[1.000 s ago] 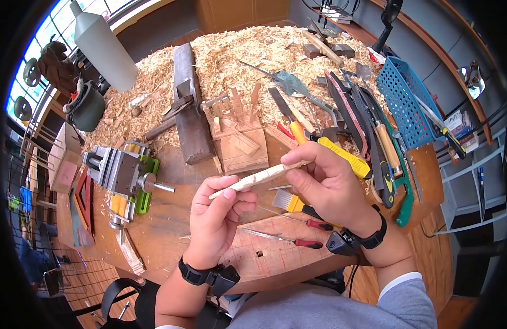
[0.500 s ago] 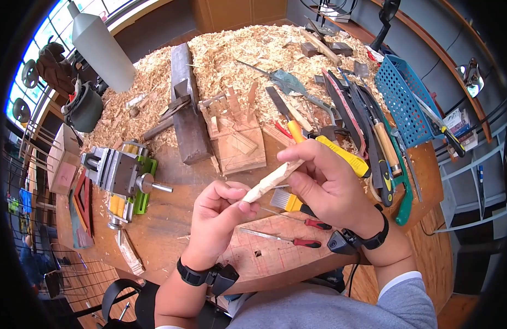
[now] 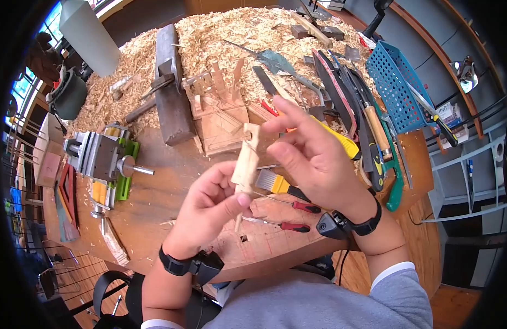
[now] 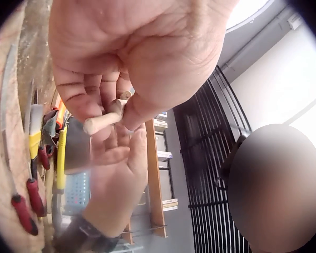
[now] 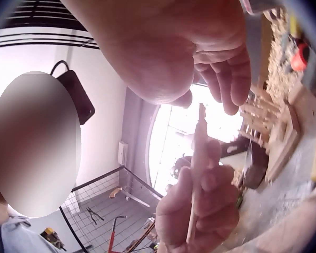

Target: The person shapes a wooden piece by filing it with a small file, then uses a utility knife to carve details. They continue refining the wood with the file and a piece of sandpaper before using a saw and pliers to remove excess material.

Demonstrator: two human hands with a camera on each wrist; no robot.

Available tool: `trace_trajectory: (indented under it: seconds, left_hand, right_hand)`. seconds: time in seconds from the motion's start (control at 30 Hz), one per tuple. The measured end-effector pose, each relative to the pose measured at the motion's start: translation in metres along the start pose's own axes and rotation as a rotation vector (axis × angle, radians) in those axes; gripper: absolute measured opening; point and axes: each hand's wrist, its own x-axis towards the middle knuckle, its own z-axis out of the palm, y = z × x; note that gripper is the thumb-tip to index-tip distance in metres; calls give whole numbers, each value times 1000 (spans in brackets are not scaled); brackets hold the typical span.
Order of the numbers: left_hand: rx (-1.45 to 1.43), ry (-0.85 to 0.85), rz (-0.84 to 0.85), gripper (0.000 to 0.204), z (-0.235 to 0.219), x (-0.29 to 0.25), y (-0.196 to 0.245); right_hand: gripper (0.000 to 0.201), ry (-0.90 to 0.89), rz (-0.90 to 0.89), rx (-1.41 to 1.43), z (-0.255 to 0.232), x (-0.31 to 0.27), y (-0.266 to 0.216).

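Between its thumb and fingers, my left hand [image 3: 201, 211] grips a small carved piece of pale wood [image 3: 245, 164] by its lower end. The piece stands nearly upright above the bench, with a hole near its top and a thin peg-like end below. From the left wrist, that round peg end [image 4: 102, 122] points toward the camera. My right hand [image 3: 319, 159] hovers beside the top of the carving, thumb and index finger parted and holding nothing. In the right wrist view, the carving's narrow tip [image 5: 201, 113] rises just below those fingers.
Two red-handled tools [image 3: 294, 226] and a yellow brush [image 3: 272, 181] lie under the hands. A metal vise [image 3: 100, 153] stands left, a long dark wooden block [image 3: 171, 98] behind. Saws and knives crowd the right by a blue basket [image 3: 398, 93]; wood shavings [image 3: 220, 33] cover the back.
The carved wood has turned from slanting between both hands to nearly upright in the left hand. My right hand has let go of its other end. The head view has shifted slightly.
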Motion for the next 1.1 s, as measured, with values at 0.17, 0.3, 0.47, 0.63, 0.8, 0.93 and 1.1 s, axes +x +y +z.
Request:
trace_trajectory:
  seconds: [0.17, 0.3, 0.47, 0.63, 0.8, 0.93, 1.1]
  left_hand:
    - [-46, 35, -2, 44, -5, 3, -3]
    - [-73, 37, -22, 43, -7, 2, -5]
    - [-170, -42, -45, 59, -8, 1, -3]
    - [-242, -96, -102, 72, -7, 3, -7]
    - [-137, -155, -245, 77, -5, 5, -12]
    - [-93, -153, -283, 77, -4, 7, -17]
    - [-106, -141, -374, 73, -6, 8, -17]
  right_hand:
    - [40, -296, -173, -646, -5, -39, -12]
    - [44, -382, -324, -873, 13, -72, 28]
    - [42, -458, -72, -880, 3, -85, 7]
    - [45, -189, 19, -637, -27, -85, 1]
    - [46, -86, -234, -496, -21, -69, 23]
    - [47, -184, -222, -457, -14, -59, 30]
    - [49, -245, -226, -488, -17, -58, 36]
